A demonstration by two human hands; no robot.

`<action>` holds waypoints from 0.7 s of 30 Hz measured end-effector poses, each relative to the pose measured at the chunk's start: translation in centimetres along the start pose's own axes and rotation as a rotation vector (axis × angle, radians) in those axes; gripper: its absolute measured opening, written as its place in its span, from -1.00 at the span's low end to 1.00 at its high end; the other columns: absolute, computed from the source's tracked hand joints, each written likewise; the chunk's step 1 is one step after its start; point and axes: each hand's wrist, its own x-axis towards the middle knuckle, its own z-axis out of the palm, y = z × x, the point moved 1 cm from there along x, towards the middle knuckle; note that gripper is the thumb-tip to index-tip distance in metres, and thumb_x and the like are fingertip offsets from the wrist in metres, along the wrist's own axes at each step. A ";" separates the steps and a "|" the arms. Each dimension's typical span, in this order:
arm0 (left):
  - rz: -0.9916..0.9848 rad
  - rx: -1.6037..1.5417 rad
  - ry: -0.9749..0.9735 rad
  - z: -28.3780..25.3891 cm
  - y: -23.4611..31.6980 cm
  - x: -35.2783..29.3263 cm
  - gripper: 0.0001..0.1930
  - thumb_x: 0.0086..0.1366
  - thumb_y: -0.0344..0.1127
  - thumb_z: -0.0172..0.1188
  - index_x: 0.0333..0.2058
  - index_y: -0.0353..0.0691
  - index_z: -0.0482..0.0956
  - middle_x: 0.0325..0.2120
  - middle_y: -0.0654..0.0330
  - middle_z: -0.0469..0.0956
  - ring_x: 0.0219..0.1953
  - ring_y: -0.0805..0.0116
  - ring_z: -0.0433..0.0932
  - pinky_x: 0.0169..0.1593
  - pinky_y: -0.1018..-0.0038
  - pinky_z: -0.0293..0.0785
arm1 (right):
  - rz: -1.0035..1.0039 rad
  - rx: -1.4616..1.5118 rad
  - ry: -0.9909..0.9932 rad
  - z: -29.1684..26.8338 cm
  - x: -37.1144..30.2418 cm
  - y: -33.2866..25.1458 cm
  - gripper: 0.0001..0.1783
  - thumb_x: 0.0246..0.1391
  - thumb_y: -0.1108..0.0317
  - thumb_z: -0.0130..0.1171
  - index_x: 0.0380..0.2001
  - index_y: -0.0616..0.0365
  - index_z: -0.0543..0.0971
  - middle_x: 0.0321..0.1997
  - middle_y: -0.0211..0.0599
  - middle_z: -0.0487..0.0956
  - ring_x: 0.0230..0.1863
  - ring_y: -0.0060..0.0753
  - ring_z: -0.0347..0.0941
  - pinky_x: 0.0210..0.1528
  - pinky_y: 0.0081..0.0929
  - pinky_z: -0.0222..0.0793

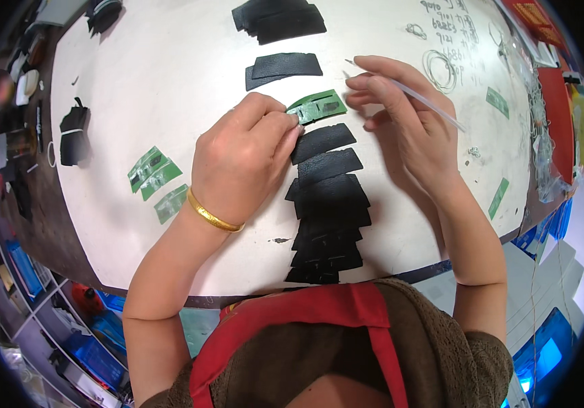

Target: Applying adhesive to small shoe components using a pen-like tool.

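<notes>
— Where is the green piece (319, 107) held?
— On the desk (162, 75), its left end pinched by the left grip (241, 146).
— Its long axis?
— Aimed at the right grip (418, 119), closed around a pale stick (429, 105).

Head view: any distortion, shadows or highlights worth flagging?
Head view: edges of the white tabletop bow toward the black rim; the bare right hand casts a soft shadow; the shiny gold bangle catches highlights; the lower overlapping black textured strips blend together darkly.
</notes>
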 end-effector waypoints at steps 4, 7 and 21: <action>0.013 0.033 -0.017 0.2 -0.1 -0.2 -0.84 0.12 -0.55 0.50 -0.30 -0.29 0.73 -0.29 0.18 0.68 -0.47 0.35 0.66 -0.39 0.47 0.60 | -0.015 0.037 -0.006 0.2 -0.2 0.8 -0.64 0.50 0.23 0.13 0.14 0.24 0.64 -0.13 -0.19 0.78 -0.12 -0.52 0.73 -0.20 -0.64 0.61; 0.028 0.051 -0.012 0.4 -0.2 -0.4 -0.83 0.12 -0.55 0.50 -0.30 -0.28 0.73 -0.31 0.18 0.67 -0.44 0.33 0.67 -0.37 0.46 0.61 | -0.019 0.050 0.005 0.4 -0.3 0.6 -0.65 0.50 0.22 0.13 0.13 0.23 0.65 -0.14 -0.20 0.78 -0.13 -0.53 0.72 -0.21 -0.63 0.61; 0.027 0.064 -0.002 0.2 -0.1 -0.4 -0.89 0.14 -0.49 0.40 -0.38 -0.21 0.64 -0.39 0.19 0.59 -0.40 0.23 0.63 -0.39 0.37 0.59 | -0.510 -0.681 -0.330 3.4 2.7 -1.6 -0.76 0.39 0.19 0.14 -0.29 0.06 0.67 -0.36 -0.25 0.65 -0.30 -0.05 0.61 -0.25 -0.22 0.51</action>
